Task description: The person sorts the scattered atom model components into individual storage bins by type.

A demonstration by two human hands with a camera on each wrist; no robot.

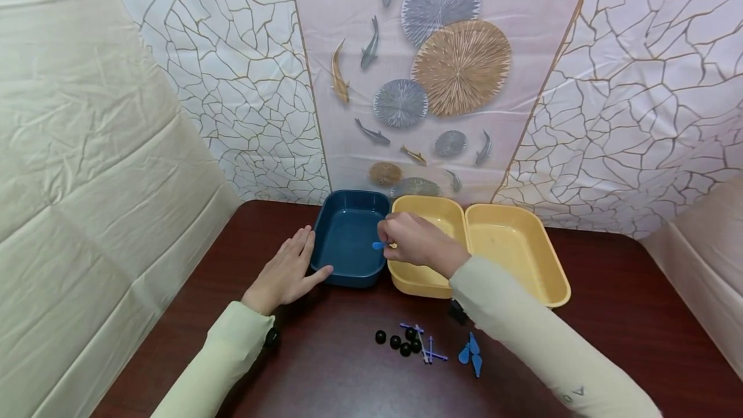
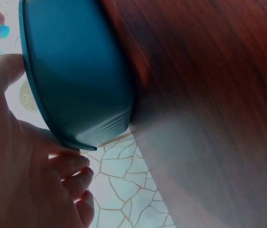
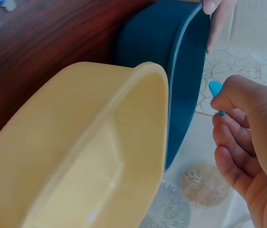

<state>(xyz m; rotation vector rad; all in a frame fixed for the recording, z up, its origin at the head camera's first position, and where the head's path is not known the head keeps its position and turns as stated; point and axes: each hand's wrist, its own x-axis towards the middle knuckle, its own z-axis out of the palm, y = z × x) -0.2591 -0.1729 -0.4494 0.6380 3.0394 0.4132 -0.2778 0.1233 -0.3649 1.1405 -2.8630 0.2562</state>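
My right hand (image 1: 406, 240) pinches a small light-blue piece (image 1: 378, 246) over the right rim of the dark blue tray (image 1: 348, 237). In the right wrist view the light-blue piece (image 3: 216, 90) sticks out between thumb and fingers, beside the blue tray (image 3: 185, 85) and the yellow tray (image 3: 100, 142). My left hand (image 1: 287, 271) lies flat on the table with straight fingers, its thumb against the blue tray's near left corner. The left wrist view shows the left hand (image 2: 24, 175) touching the blue tray (image 2: 76, 80). The blue tray looks empty.
Two yellow trays (image 1: 429, 211) (image 1: 516, 250) stand side by side right of the blue one. Near the front edge lie several black balls (image 1: 400, 340), thin blue sticks (image 1: 426, 347) and light-blue petal pieces (image 1: 471, 352) on the dark wooden table (image 1: 609, 302). Patterned walls enclose the back.
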